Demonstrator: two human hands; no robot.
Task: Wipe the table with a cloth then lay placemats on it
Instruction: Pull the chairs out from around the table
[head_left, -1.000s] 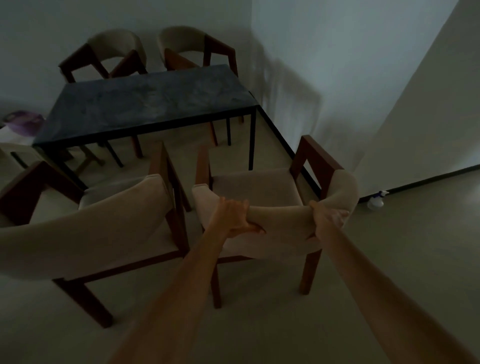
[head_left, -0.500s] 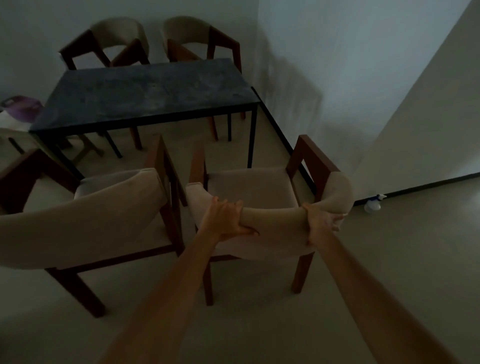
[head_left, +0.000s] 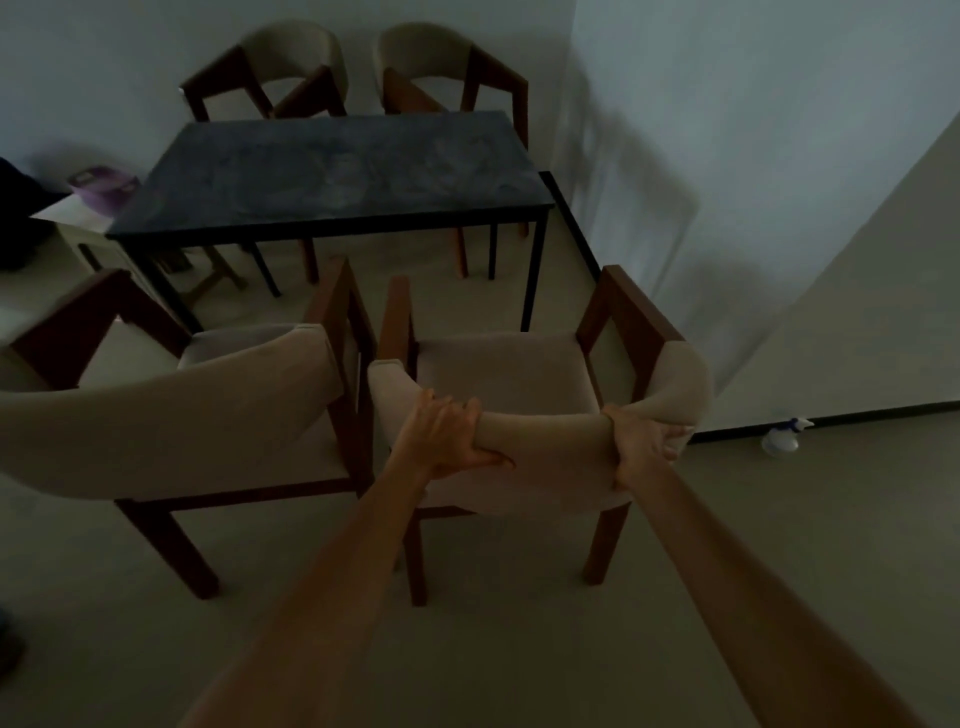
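Observation:
A dark stone-topped table (head_left: 332, 176) on thin black legs stands in a dim room, its top bare. In front of it is a beige upholstered chair (head_left: 504, 374) with brown wooden arms, its curved backrest toward me. My left hand (head_left: 447, 441) grips the backrest's top edge left of centre, thumb underneath. On the right end of the same backrest my right hand (head_left: 644, 441) grips the padding. No cloth or placemat is in view.
A second beige chair (head_left: 171, 410) stands close on the left. Two more chairs (head_left: 301, 67) (head_left: 447, 62) sit behind the table at the wall. A purple tub (head_left: 101, 184) rests on a low white unit at left. A spray bottle (head_left: 782, 439) stands on the floor by the right wall.
The chair I hold has shifted back from the table toward me, and my view has swung so the table sits more centred. Both hands keep their grip.

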